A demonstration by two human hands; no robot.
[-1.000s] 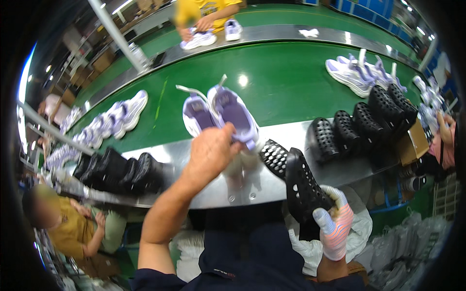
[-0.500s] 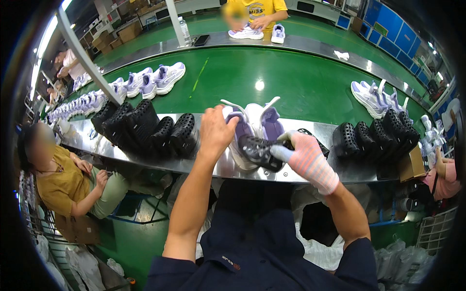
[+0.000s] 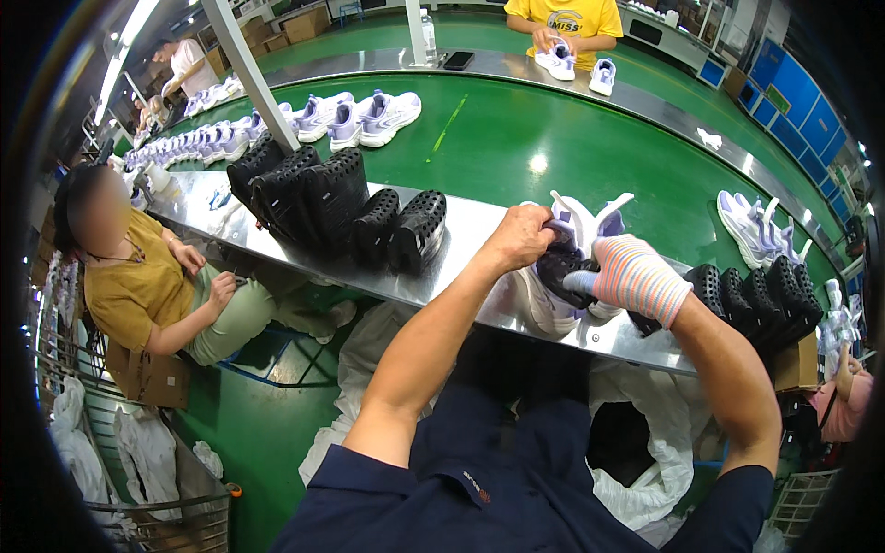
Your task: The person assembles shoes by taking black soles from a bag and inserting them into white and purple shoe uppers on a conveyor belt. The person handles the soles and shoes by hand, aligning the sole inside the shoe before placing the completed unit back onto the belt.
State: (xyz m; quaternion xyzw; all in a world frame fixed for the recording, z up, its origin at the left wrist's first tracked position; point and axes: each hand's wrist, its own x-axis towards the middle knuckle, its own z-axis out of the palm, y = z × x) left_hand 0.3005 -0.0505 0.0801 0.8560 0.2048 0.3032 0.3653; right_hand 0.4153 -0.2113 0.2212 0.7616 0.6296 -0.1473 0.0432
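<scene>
Both hands on white-lilac sneaker (image 3: pixel 553 300) at steel ledge (image 3: pixel 461 230): bare left hand (image 3: pixel 521 238) fingers closed on collar, gloved right hand (image 3: pixel 636 276) pressing black insert (image 3: pixel 564 269) inside. Shoe seems light, soft; hold at heel.

— What sort of place is this?
— Shoe factory, assembly line. Long green conveyor belt (image 3: pixel 516 138) w/ rows of white-lilac sneakers (image 3: pixel 369 115), steel workbench (image 3: pixel 461 240) w/ black shoe lasts (image 3: pixel 332 203) lined up.
— Workers?
— Yep, seated both sides: one in a mustard top (image 3: pixel 138 286), one in a yellow tee (image 3: pixel 562 18) across the belt. Cartons (image 3: pixel 304 20) stacked at the back.
</scene>
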